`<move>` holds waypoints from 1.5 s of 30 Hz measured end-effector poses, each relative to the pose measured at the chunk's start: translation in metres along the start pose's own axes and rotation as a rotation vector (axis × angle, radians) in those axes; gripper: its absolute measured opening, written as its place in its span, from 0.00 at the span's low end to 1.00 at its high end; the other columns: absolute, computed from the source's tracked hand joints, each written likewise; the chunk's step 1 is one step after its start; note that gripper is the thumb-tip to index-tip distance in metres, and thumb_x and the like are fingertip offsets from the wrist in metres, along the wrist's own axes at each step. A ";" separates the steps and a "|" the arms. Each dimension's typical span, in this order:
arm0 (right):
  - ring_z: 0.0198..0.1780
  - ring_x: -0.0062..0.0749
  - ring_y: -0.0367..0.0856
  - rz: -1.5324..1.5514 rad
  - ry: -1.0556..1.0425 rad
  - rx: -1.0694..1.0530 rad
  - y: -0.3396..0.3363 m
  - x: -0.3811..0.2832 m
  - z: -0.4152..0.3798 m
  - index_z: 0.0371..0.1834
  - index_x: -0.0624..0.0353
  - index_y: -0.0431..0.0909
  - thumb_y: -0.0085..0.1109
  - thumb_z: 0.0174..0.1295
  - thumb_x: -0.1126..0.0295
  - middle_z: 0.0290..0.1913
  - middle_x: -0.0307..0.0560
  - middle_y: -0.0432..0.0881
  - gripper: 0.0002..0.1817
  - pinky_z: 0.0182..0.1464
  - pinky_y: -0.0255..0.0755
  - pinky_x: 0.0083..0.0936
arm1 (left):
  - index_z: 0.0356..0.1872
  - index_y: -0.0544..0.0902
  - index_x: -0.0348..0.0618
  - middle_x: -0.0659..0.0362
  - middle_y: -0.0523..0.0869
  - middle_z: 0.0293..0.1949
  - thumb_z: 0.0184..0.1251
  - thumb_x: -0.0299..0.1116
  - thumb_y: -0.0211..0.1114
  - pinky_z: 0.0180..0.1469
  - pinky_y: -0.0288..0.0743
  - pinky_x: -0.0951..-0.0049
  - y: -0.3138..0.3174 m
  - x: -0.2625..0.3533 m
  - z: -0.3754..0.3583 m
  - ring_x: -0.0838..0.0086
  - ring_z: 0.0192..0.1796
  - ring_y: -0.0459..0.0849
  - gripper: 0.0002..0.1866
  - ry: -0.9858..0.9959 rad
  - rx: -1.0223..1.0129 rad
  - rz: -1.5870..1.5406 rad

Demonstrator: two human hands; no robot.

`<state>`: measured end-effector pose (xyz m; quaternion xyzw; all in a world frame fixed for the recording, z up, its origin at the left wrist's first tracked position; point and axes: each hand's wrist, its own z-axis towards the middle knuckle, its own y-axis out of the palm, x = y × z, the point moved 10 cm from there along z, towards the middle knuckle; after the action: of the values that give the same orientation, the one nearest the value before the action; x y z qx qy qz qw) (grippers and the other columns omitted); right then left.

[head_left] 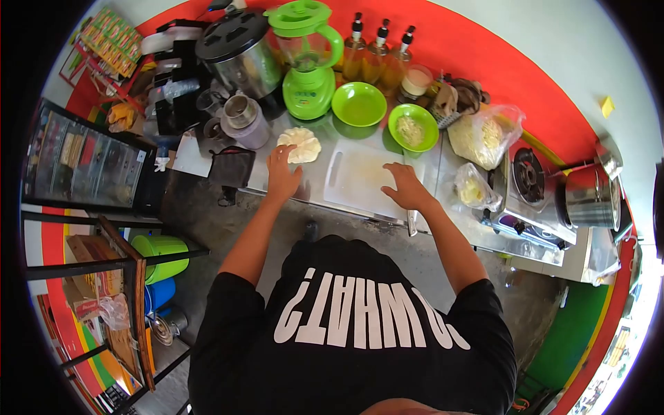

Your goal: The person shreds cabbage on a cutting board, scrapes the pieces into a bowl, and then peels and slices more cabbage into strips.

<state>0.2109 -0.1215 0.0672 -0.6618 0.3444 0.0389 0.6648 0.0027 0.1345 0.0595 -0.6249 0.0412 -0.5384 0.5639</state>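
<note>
A pale, lobed, cream-coloured item lies on the metal counter in front of the green blender. My left hand is at its lower left edge, fingers apart; whether they touch it is hard to tell. Over the right part of the white cutting board is my right hand, its fingers spread and nothing in it. A knife lies at the board's lower right, partly past the counter edge. Behind the board stand a green bowl and a smaller green bowl with pale shreds inside.
Behind my left hand stand the green blender and a large steel container. Oil bottles line the red wall. On the right are plastic bags of food and a gas stove with a pot.
</note>
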 end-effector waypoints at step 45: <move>0.71 0.43 0.76 1.750 0.241 0.352 0.014 -0.127 0.076 0.80 0.57 0.58 0.49 0.78 0.54 0.74 0.50 0.72 0.33 0.70 0.71 0.46 | 0.75 0.73 0.44 0.55 0.72 0.75 0.54 0.36 0.82 0.67 0.72 0.62 -0.021 0.100 0.090 0.66 0.71 0.75 0.44 0.303 -0.553 -0.919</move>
<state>0.1384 0.0007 0.1113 -0.0514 0.7933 0.4083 0.4486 0.0973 0.1357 0.1570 -0.6189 -0.0150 -0.7819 0.0740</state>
